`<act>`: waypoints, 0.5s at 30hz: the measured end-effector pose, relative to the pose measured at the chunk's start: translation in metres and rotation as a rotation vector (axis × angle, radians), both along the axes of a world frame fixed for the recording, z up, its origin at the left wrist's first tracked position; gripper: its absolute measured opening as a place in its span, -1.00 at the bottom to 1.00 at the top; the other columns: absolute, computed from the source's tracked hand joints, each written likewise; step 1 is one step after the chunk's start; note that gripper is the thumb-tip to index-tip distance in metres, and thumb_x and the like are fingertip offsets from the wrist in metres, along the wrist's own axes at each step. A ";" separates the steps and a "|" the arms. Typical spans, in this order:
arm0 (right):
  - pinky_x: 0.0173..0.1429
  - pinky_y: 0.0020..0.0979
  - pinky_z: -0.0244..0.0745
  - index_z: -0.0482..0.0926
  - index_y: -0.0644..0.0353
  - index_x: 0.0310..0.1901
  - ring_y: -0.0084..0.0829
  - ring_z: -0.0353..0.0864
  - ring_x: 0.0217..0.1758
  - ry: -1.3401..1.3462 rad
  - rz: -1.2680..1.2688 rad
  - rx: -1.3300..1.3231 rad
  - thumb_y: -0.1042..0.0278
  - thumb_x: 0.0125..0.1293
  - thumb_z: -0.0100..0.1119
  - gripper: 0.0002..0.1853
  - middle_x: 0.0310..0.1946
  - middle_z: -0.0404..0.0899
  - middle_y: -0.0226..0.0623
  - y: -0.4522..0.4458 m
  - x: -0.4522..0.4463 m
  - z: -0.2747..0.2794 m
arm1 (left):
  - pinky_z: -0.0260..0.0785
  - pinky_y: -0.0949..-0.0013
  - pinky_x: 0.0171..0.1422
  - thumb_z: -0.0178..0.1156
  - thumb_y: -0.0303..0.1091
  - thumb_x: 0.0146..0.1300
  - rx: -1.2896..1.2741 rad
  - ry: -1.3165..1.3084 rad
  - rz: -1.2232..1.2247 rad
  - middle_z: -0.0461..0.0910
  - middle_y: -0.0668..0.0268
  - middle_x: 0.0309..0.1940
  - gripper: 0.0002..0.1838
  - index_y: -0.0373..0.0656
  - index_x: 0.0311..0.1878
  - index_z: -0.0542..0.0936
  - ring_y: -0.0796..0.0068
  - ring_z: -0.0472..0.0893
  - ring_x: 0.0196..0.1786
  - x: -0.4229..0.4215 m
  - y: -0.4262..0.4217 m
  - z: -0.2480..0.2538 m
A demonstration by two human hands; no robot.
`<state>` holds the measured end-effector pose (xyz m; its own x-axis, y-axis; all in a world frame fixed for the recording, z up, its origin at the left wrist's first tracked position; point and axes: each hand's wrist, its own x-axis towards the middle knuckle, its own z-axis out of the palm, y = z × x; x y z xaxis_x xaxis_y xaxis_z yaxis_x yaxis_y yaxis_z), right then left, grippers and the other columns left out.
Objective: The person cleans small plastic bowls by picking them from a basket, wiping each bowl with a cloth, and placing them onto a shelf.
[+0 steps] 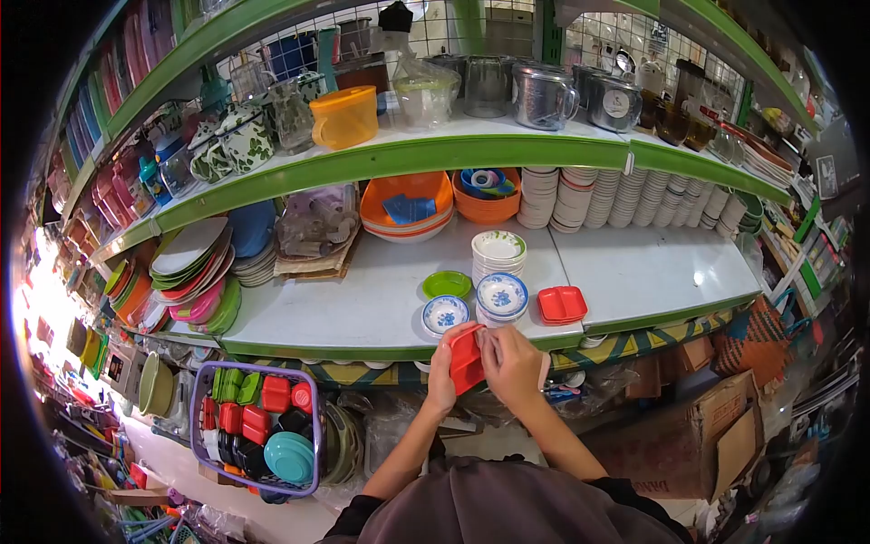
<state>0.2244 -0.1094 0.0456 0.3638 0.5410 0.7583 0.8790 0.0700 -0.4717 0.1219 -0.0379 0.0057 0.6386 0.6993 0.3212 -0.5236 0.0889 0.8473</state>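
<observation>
In front of my body, just off the shelf's front edge, my left hand (441,379) grips a red plastic sauce dish (465,361), tilted up. The fingers of my right hand (513,370) are bent and pressed together at the dish's upper right edge; their tips are partly hidden. On the shelf beyond stand a stack of blue-flowered white bowls (502,296), a single blue-flowered bowl (445,314) and a green dish (447,284). Behind them rises a stack of green-patterned bowls (498,246). Red divided dishes (562,305) lie to the right.
A purple basket (318,433) of colourful dishes stands on the floor at lower left. Orange basins (406,203), white cup stacks (601,201) and piled plates (188,263) line the shelf (362,304). An upper shelf overhangs it. A cardboard box (671,444) sits lower right.
</observation>
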 end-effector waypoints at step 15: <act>-0.39 -0.24 0.46 0.56 0.20 -0.20 -0.19 0.58 -0.42 0.099 0.120 0.018 0.49 0.10 0.27 -0.80 -0.40 0.52 -0.22 -0.011 -0.023 -0.009 | 0.47 -0.05 0.17 -0.43 0.27 0.44 -0.205 -0.164 0.117 0.42 -0.07 0.22 -0.27 -0.13 0.38 0.23 -0.03 0.54 0.14 -0.001 0.000 -0.011</act>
<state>0.2016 -0.1206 0.0363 0.3706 0.5715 0.7321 0.8132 0.1812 -0.5531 0.1211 -0.0382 -0.0054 0.5013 0.8259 0.2580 -0.6688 0.1807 0.7212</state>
